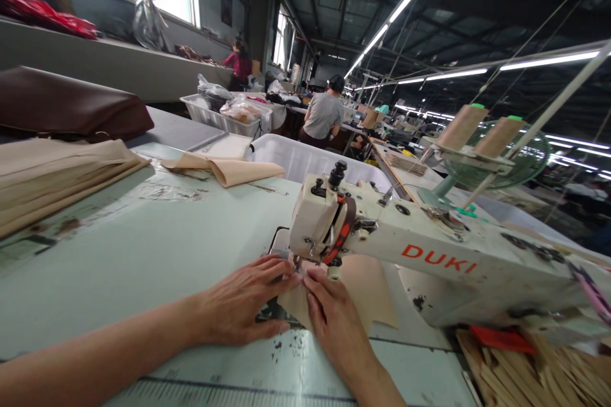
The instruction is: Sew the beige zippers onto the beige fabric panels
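Note:
My left hand [243, 305] lies flat on the pale green table [143, 248], fingers stretched toward the needle of the white DUKI sewing machine [429, 254]. My right hand [334, 318] rests beside it, fingertips pressing a tan fabric piece [367, 292] down at the presser foot. Both hands' fingertips meet on the fabric just under the machine head [317, 216]. The needle itself is mostly hidden by the fingers.
Folded tan fabric [57, 172] and a brown leather roll [67, 105] lie at the left. A smaller folded tan piece [229, 168] and a white bin [305, 159] sit behind. Thread cones [477, 127] stand at the right; cut tan strips [525, 375] pile below. People work in the background.

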`<state>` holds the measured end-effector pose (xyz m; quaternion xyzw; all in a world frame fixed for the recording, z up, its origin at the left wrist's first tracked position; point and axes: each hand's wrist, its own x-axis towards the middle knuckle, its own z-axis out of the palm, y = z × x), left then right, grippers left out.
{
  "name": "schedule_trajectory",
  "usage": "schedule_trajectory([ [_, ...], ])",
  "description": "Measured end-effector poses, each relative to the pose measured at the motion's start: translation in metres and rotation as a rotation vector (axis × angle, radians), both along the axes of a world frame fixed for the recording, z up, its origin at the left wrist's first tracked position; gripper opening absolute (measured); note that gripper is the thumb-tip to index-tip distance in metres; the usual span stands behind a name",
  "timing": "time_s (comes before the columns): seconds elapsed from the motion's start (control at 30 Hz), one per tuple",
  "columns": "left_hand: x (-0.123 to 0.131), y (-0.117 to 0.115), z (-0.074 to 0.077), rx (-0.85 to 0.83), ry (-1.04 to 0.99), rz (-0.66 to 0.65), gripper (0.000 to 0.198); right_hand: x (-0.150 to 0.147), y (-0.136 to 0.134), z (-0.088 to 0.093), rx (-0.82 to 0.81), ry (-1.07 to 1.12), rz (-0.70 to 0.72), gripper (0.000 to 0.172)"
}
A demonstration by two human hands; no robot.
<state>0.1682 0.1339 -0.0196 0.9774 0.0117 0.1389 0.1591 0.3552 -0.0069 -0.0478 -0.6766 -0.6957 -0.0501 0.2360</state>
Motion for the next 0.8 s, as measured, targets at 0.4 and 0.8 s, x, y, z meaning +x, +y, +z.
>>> schedule_trajectory([
  [0.4,0.001,-0.001,0.0,-0.009,0.003,0.001,0.067,0.001,0.0,-0.005,0.005,-0.006,-0.019,0.04],
  [0.8,0.002,0.001,-0.004,0.008,-0.031,0.005,0.066,0.007,0.002,0.01,-0.114,-0.059,-0.008,0.036],
])
